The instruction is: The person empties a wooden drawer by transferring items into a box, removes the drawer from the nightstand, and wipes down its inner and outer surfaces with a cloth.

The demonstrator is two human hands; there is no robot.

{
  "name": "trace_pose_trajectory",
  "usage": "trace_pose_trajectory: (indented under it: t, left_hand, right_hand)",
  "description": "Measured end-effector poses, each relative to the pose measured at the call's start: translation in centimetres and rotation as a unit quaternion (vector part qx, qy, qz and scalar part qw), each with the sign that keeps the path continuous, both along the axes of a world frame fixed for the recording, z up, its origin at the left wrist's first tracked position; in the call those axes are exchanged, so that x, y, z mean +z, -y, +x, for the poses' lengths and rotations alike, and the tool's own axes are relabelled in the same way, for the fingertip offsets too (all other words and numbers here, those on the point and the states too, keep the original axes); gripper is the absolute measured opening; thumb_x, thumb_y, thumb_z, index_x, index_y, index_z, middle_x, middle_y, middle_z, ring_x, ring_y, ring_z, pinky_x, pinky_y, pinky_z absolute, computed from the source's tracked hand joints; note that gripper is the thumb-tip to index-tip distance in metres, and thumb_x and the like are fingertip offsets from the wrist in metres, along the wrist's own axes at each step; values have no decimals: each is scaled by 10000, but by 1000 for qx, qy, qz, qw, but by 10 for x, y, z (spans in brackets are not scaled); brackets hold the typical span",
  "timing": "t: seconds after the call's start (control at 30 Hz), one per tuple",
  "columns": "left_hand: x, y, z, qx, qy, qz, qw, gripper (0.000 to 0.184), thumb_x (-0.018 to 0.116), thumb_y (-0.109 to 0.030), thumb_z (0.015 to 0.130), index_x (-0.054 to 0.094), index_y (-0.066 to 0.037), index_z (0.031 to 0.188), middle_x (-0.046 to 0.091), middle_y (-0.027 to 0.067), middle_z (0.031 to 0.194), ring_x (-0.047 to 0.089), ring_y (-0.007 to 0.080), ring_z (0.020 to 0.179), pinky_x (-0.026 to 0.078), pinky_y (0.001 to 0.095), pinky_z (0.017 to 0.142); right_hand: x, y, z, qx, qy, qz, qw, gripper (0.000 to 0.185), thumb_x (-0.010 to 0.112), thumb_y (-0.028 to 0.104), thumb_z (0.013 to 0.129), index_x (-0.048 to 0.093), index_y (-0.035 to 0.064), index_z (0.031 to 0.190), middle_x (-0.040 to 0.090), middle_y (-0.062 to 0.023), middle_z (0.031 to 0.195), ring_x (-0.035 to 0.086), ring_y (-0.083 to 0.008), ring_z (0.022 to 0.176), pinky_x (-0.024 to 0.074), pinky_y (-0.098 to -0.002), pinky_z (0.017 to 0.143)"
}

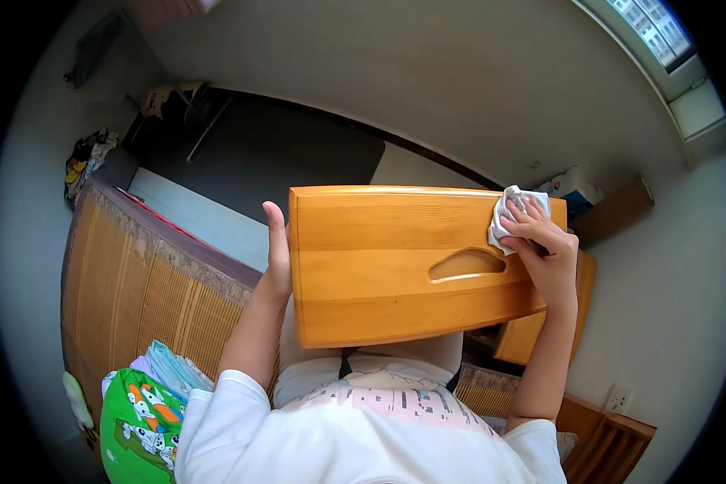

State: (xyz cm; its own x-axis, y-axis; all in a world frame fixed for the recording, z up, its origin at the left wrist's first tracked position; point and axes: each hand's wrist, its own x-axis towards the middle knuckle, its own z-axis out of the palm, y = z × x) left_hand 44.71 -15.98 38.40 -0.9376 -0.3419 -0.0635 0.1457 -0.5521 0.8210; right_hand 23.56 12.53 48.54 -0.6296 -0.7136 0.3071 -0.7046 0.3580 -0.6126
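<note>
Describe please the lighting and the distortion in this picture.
Head view: wide-lens distortion, with the bed edge curving and black corners; bright daylight at the window, upper right; dim shade at upper left; thin glare on the top edge of the wooden board and along its cutout's lower rim.

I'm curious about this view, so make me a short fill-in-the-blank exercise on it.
The right hand holds a cloth whose colour is ____. The left hand is at the ____ end of the board. The board is made of ____. The cartoon-print fabric has a background coloured ____.

Missing words: white; left; wood; green.
</note>
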Motion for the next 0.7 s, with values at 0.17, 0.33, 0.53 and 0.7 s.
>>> trace_pose_trajectory:
  t: [0.17, 0.33, 0.53, 0.7]
  left_hand:
    - [12, -2, -8, -39, 6, 41, 998, 928, 115, -781, 983, 485, -53, 1424, 608, 144, 1305, 617, 193, 1235, 581, 337, 971]
    - [-8, 5, 5, 76, 100, -235, 964, 848, 117, -748, 1006, 461, -114, 1453, 571, 92, 1385, 575, 189, 1292, 513, 339, 1070]
    - [-9, 10, 3, -64, -15, 39, 997, 961, 127, -816, 958, 442, -65, 1469, 563, 143, 1381, 593, 219, 1267, 533, 346, 1053]
    - [-16, 11, -5, -34, 28, -42, 998, 1026, 73, -828, 944, 474, -34, 1454, 602, 163, 1330, 611, 230, 1244, 556, 356, 1010]
  right_hand:
    - [2, 92, 47, 200, -6, -62, 978, 232, 799, 58, 798, 780, 79, 1028, 738, -88, 1208, 628, -281, 1270, 454, -460, 1156]
    - [2, 183, 92, 328, -6, -98, 940, 212, 776, 110, 839, 785, 88, 1049, 756, -50, 1151, 629, -279, 1261, 469, -445, 1142]
    - [7, 127, 54, 238, 23, -101, 966, 179, 773, 34, 810, 772, 44, 989, 747, -132, 1159, 677, -308, 1184, 458, -457, 1147]
    - [8, 49, 12, 72, 43, -40, 996, 186, 786, -4, 790, 797, 58, 965, 773, -114, 1096, 694, -266, 1175, 424, -481, 1176]
